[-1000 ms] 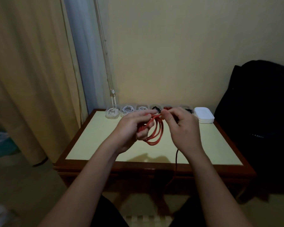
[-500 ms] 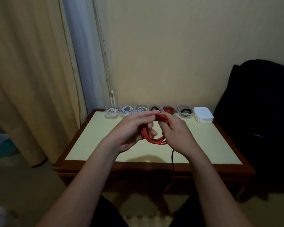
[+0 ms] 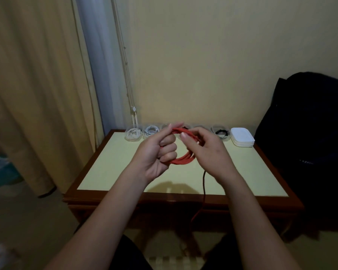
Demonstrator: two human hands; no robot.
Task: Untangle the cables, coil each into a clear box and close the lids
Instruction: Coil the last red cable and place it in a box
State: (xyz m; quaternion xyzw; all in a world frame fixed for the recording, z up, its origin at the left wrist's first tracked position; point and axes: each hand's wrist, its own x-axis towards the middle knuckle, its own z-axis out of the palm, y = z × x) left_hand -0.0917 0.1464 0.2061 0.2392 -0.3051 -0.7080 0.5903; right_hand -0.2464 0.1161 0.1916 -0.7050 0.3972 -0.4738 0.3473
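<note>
One red cable (image 3: 183, 159) is wound into a coil and held up over the surface (image 3: 109, 164), between two hands. The left hand (image 3: 156, 152) has its fingers curled through the loops; the right hand (image 3: 207, 151) pinches the coil's right side. The loose end hangs from under the right hand, down past the near edge.

Along the far edge runs a row of clear boxes. Two with white cables (image 3: 133, 134) and one with a black cable (image 3: 220, 131) show plainly, but the hands hide the middle, so I cannot count them all. One white stack (image 3: 242, 137) ends the row.

The surface is pale yellow, rimmed in dark wood, against a yellow wall. A curtain (image 3: 27, 94) hangs left; a dark bag (image 3: 310, 133) sits right.
</note>
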